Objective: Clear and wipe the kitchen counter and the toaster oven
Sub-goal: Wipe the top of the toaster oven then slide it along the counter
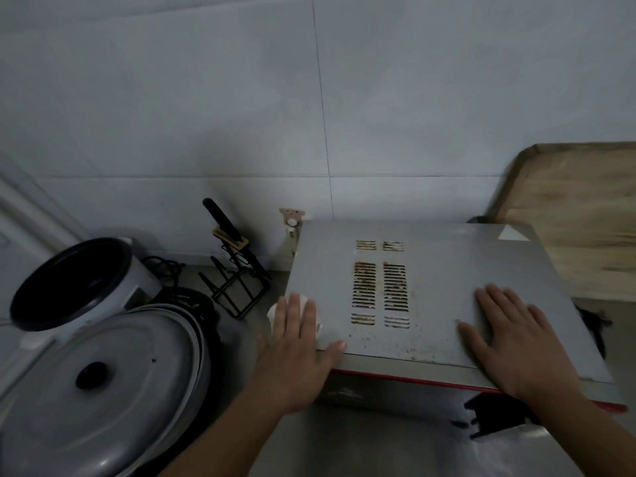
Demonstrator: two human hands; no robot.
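The grey toaster oven (437,270) stands on the counter, its flat top stained with rust around the vent slots (380,284) and speckled with crumbs near the front edge. My left hand (297,342) presses flat on a white cloth (273,313) at the oven top's front left corner; only bits of the cloth show beside my fingers. My right hand (516,335) lies flat with fingers spread on the oven top's front right part, holding nothing.
A large pot with a metal lid (103,383) and a white rice cooker (79,287) crowd the counter at left. A black knife rack (234,270) stands against the tiled wall. A wooden board (578,215) leans at the back right. Grey counter (361,445) shows in front.
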